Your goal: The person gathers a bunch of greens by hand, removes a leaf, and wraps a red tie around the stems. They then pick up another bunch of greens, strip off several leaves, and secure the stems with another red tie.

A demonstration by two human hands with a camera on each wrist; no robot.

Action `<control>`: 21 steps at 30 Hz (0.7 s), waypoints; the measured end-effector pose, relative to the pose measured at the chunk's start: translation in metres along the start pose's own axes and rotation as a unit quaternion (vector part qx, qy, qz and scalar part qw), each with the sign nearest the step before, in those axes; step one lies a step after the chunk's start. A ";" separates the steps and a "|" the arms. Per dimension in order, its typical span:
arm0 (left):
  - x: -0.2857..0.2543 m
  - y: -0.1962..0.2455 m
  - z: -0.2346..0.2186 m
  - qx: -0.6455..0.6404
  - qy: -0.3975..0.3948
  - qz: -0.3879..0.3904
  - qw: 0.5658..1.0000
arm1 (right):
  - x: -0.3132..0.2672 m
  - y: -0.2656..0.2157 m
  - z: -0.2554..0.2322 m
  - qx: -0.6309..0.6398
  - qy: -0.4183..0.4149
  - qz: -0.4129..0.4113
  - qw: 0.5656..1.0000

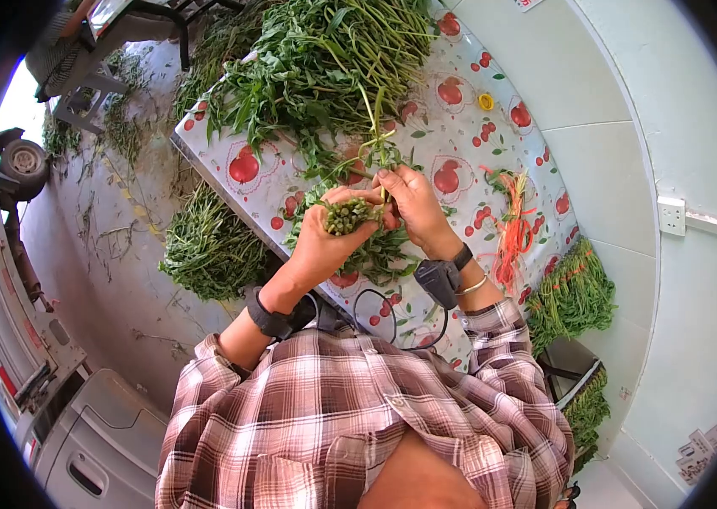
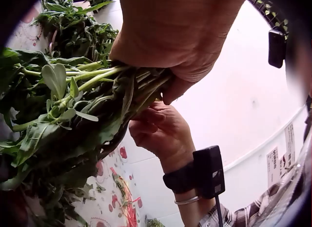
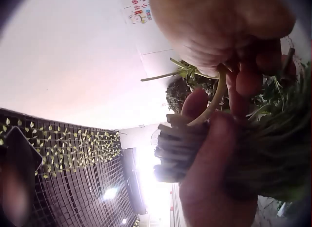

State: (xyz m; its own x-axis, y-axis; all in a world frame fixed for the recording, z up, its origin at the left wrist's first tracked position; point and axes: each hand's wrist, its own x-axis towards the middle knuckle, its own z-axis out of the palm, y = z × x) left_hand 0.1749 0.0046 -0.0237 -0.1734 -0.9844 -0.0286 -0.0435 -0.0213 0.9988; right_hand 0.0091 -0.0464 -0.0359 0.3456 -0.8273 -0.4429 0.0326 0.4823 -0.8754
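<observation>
In the head view, your left hand [image 1: 324, 246] gripped a gathered bundle [image 1: 347, 216] above the worktop's [image 1: 494, 148] near edge, a loose heap [image 1: 324, 72] lying unbundled farther back; the left wrist view showed leafy stems [image 2: 100, 80] together, the right, your right hand [image 3: 222, 29] pinching one.

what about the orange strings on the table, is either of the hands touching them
No, the orange strings lie apart from the left hand, which grips a bundle of greens, and the right hand, which pinches a stem.
</observation>
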 end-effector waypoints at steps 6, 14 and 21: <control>-0.005 0.010 0.013 0.055 -0.022 0.035 0.998 | -0.009 0.009 0.007 -0.024 0.032 -0.045 0.998; -0.010 0.018 0.023 0.012 0.022 0.083 0.996 | -0.027 0.007 -0.001 -0.074 0.008 -0.050 0.996; -0.016 0.012 0.019 -0.026 -0.003 -0.011 1.000 | -0.042 0.018 -0.017 -0.110 0.007 -0.025 0.994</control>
State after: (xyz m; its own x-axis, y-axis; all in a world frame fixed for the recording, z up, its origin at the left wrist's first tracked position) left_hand 0.1585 0.0235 -0.0124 -0.1798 -0.9824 -0.0499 0.0035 -0.0513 0.9987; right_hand -0.0211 -0.0079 -0.0364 0.3361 -0.8528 -0.3997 -0.1572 0.3677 -0.9166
